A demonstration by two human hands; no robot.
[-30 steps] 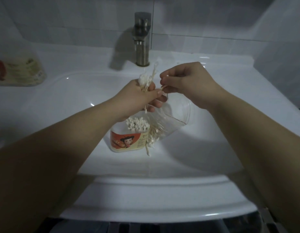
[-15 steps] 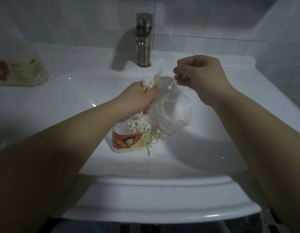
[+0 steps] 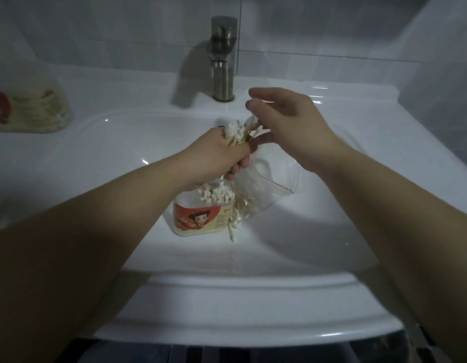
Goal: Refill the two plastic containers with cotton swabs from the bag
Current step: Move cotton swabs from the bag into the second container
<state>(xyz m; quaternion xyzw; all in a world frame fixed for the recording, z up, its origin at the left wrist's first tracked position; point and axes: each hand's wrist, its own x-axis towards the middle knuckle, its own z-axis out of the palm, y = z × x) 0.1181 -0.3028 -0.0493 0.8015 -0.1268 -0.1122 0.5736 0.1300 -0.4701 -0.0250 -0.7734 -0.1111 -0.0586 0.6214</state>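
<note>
My left hand (image 3: 216, 158) grips a bundle of cotton swabs (image 3: 237, 132) upright over the sink basin (image 3: 117, 158). My right hand (image 3: 287, 121) hovers just right of the bundle with fingers loosely spread, and its thumb touches the swab tips. Below my left hand, a plastic container (image 3: 201, 218) with an orange cartoon label stands in the basin, white swab heads showing at its top. A clear plastic bag (image 3: 269, 189) with more swabs leans against its right side. A second labelled container (image 3: 31, 108) lies on the counter at far left.
A metal faucet (image 3: 223, 58) stands behind the basin, just beyond my hands. White tiled wall runs along the back and right. The sink's front rim (image 3: 227, 310) curves below my forearms.
My right hand, which pinched a single swab apart from the bundle, has come back to the bundle and loosened its fingers. The swab now sits with the others in my left hand.
</note>
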